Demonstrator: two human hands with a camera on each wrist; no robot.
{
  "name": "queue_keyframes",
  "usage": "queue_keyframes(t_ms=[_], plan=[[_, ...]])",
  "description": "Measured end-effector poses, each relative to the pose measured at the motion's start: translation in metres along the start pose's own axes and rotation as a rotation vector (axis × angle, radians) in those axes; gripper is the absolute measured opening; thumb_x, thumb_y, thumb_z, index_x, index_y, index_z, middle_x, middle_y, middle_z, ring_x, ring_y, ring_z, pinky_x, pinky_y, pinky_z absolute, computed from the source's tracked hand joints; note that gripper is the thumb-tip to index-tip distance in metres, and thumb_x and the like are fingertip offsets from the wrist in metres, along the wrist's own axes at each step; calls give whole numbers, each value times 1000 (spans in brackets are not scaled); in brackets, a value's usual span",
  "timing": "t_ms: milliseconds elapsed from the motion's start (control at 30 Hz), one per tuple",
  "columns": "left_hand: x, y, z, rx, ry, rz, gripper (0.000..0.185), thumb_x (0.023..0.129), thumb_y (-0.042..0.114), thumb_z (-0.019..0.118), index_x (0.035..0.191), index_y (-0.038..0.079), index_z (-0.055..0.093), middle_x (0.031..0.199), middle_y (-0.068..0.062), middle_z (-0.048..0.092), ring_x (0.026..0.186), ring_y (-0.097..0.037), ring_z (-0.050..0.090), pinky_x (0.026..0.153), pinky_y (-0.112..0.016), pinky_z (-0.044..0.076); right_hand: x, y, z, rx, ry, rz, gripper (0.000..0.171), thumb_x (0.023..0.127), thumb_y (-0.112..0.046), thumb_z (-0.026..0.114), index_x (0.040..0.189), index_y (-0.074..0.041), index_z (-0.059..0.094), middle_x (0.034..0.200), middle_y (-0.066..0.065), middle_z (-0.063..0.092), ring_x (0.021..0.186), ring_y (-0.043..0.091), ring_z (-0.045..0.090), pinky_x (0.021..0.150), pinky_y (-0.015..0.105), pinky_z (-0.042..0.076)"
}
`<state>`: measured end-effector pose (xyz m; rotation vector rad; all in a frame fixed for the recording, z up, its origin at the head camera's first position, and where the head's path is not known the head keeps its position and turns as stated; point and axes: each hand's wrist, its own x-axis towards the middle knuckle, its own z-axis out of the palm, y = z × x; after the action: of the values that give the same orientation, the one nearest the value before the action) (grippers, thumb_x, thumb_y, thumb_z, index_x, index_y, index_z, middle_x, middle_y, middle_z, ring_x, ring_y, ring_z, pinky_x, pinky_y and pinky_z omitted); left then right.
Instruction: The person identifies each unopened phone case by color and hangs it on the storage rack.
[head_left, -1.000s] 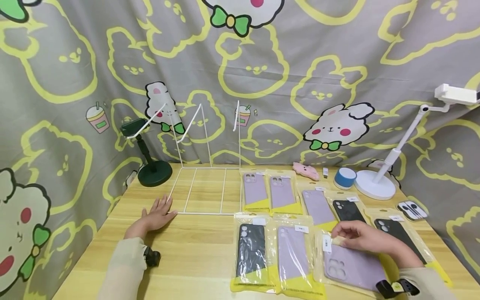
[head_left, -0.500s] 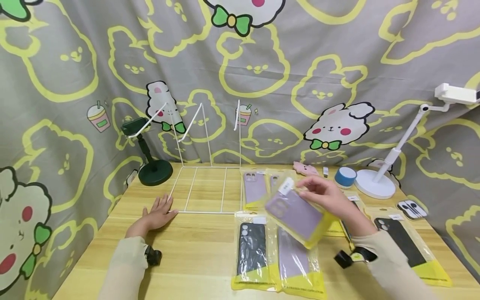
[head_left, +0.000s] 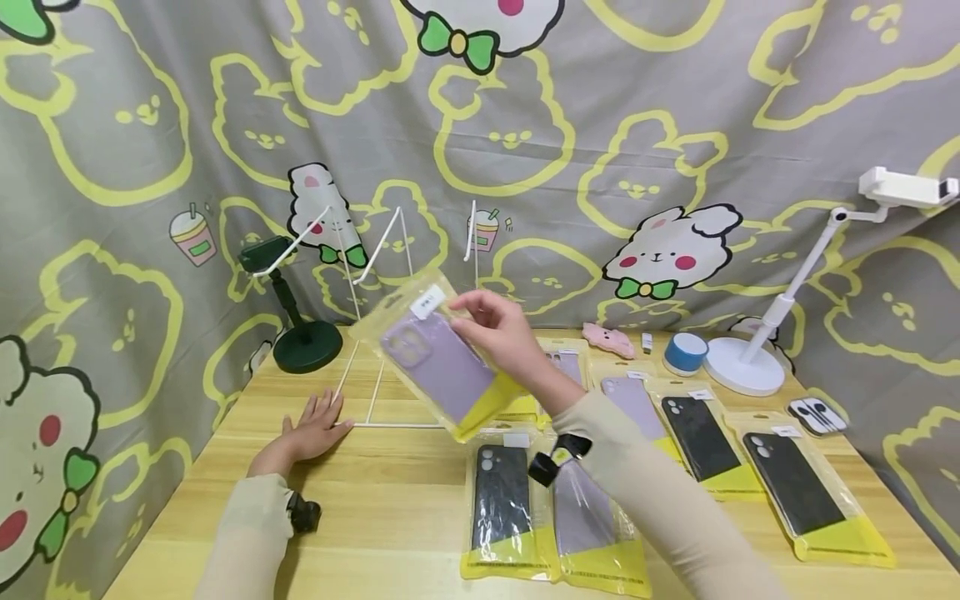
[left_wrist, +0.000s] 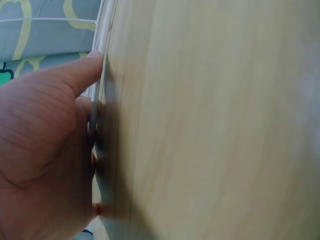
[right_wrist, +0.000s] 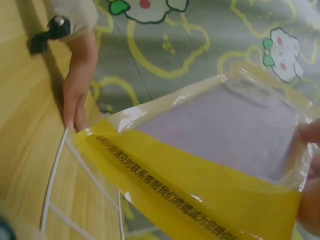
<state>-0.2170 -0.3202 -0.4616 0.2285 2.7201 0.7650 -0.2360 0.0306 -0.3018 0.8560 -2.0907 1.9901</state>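
Two bare hands shared my head view above a wooden table (head_left: pixel 360 517). The left hand (head_left: pixel 311 427) lay with its fingers spread on the wood, at the near left corner of a white wire rack (head_left: pixel 397 426). The right hand (head_left: pixel 510 333) pinched the upper right edge of a clear-and-yellow pouch (head_left: pixel 487 407), just beside its white label (head_left: pixel 428 301). Inside was a lilac phone case (head_left: pixel 450 367); the tilted packet hung off the table, screening part of the rack from me. Nearer the camera lay a bagged black case (head_left: pixel 501 492). A dark green stand (head_left: pixel 307 348) stood left of the rack, a blue-and-white cylinder (head_left: pixel 686 354) well to its right.

My left wrist view showed the thumb along the rack's white wire, the other fingers mostly hidden.

My right wrist view caught the pouch close up, dark characters printed across its yellow band, fingertips (right_wrist: pixel 310 134) gripping one side. Beyond it, the left hand met the rack's frame.
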Motion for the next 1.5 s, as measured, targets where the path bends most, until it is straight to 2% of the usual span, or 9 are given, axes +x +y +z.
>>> queue_keyframes(t_ms=[233, 333, 533, 733, 1000, 1100, 1200, 1333, 1500], plan=[[3, -7, -1, 18, -8, -13, 86, 95, 60, 35, 151, 3, 3, 155, -23, -13, 137, -43, -23, 90, -70, -25, 25, -9, 35, 67, 28, -24, 19, 84, 2, 67, 103, 6, 64, 77, -3, 51, 59, 6, 39, 57, 18, 35], [0, 2, -4, 43, -17, -39, 81, 98, 53, 36, 151, 0, 4, 154, -26, -10, 138, -45, -20, 93, -71, -21, 32, -12, 42, 64, 35, -5, 18, 84, 3, 67, 101, 6, 64, 76, -3, 51, 60, 5, 40, 58, 17, 36], [-1, 8, -4, 46, -28, -32, 81, 98, 51, 37, 150, -2, 5, 154, -26, -11, 138, -45, -20, 94, -71, -20, 33, -7, 45, 33, 67, 76, 15, 83, 2, 67, 97, 6, 65, 76, -3, 51, 63, 4, 46, 60, 16, 41], [-2, 11, -5, 50, -26, -38, 77, 100, 45, 37, 149, -4, 6, 153, -28, -8, 138, -47, -17, 94, -71, -19, 37, 6, 46, 33, 139, 113, 13, 82, 3, 67, 94, 6, 65, 77, -2, 50, 67, 5, 45, 61, 16, 40], [-2, 11, -5, 50, -27, -43, 81, 98, 51, 37, 149, -4, 7, 154, -27, -8, 139, -45, -17, 95, -71, -18, 73, 26, 55, -74, 288, 181, 11, 82, -5, 69, 93, -2, 68, 73, -3, 54, 67, 5, 46, 59, 16, 39], [-1, 10, -5, 46, -33, -46, 81, 98, 52, 37, 150, -3, 6, 154, -26, -9, 138, -45, -18, 95, -71, -19, 90, 34, 55, -97, 338, 216, 12, 84, -7, 67, 96, -3, 69, 77, -1, 59, 69, 5, 48, 61, 16, 41], [0, 11, -5, 66, -39, -58, 79, 99, 50, 37, 150, -1, 5, 154, -25, -9, 139, -44, -18, 95, -71, -18, 103, 42, 50, -59, 321, 232, 19, 86, -6, 64, 105, -2, 68, 91, 6, 64, 78, 9, 52, 68, 17, 44], [-1, 14, -6, 90, -44, -73, 74, 101, 44, 37, 150, -2, 5, 154, -27, -8, 139, -46, -16, 96, -72, -16, 113, 51, 41, 10, 228, 240, 29, 90, -3, 61, 119, 2, 62, 115, 15, 62, 100, 16, 54, 85, 22, 45], [0, 13, -5, 93, -44, -80, 74, 101, 43, 38, 150, -2, 5, 153, -28, -8, 138, -47, -15, 96, -72, -15, 114, 57, 30, -27, 121, 257, 37, 91, -5, 61, 127, 0, 57, 128, 14, 58, 118, 22, 52, 99, 25, 41]])
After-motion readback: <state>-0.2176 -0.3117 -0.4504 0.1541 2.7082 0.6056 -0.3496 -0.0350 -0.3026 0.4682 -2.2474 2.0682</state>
